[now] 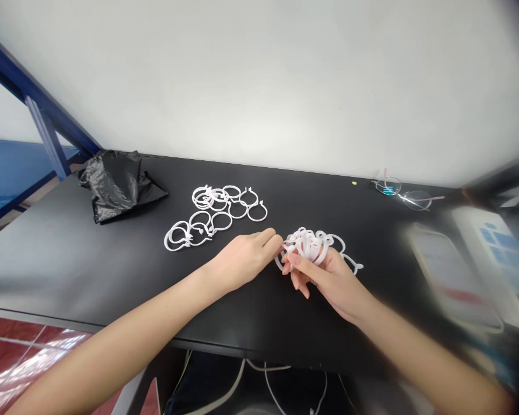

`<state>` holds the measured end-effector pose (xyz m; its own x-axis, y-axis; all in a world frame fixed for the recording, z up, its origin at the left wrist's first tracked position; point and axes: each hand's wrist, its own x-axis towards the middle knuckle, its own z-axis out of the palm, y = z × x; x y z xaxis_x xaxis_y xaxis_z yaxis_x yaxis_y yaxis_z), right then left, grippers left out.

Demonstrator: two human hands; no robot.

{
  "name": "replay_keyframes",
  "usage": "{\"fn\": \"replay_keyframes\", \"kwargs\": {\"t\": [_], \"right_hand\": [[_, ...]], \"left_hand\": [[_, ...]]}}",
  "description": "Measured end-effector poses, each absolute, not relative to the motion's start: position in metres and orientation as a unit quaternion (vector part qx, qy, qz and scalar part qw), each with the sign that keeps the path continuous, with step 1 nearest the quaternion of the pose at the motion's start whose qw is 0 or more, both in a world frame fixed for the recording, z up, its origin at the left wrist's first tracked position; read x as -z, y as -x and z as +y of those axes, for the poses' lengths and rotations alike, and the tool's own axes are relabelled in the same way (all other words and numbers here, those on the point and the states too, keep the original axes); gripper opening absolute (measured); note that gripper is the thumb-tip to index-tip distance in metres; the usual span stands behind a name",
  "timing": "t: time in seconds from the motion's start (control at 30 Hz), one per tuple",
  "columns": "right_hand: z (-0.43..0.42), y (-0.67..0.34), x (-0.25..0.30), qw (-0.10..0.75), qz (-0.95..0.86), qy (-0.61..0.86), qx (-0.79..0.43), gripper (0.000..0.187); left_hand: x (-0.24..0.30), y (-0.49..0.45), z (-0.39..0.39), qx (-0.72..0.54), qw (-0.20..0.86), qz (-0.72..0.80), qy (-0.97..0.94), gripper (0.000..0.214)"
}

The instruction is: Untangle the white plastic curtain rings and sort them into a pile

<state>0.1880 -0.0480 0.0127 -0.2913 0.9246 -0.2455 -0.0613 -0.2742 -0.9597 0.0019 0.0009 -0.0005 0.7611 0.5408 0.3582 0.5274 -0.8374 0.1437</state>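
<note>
My right hand (324,276) is closed around a bunch of white plastic rings (308,243) stacked over its fingers, just above the black table (112,271). My left hand (246,256) reaches in from the left, its fingertips pinched on the edge of the bunch. One ring (353,264) lies on the table beside my right hand. A loose spread of several more white rings (214,214) lies on the table further left and back.
A crumpled black plastic bag (116,183) sits at the back left. Eyeglasses (404,193) lie near the wall at the back right. Blurred white and blue cards or papers (458,271) lie at the right. Cables (263,380) hang under the table's front edge.
</note>
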Motion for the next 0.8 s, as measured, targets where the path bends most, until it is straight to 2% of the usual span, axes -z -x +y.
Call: {"fn": "replay_keyframes", "kwargs": {"t": [0.2, 0.57, 0.67, 0.8], "right_hand": [[-0.0473, -0.1887, -0.0129, 0.421, -0.494, 0.437, -0.622, 0.027], [-0.0433, -0.1954, -0.0152, 0.411, -0.508, 0.426, -0.626, 0.025], [-0.0441, -0.1955, -0.0147, 0.415, -0.493, 0.429, -0.632, 0.028], [-0.0458, -0.1972, -0.0156, 0.394, -0.475, 0.439, -0.653, 0.032]], "left_hand": [[0.0004, -0.0003, -0.0003, -0.201, 0.034, 0.28, -0.938, 0.028], [-0.0003, -0.0065, -0.0066, -0.202, 0.154, 0.329, -0.91, 0.028], [0.001, -0.0082, -0.0079, -0.207, 0.122, 0.336, -0.911, 0.031], [0.0024, -0.0079, -0.0077, -0.237, 0.013, 0.304, -0.923, 0.039]]}}
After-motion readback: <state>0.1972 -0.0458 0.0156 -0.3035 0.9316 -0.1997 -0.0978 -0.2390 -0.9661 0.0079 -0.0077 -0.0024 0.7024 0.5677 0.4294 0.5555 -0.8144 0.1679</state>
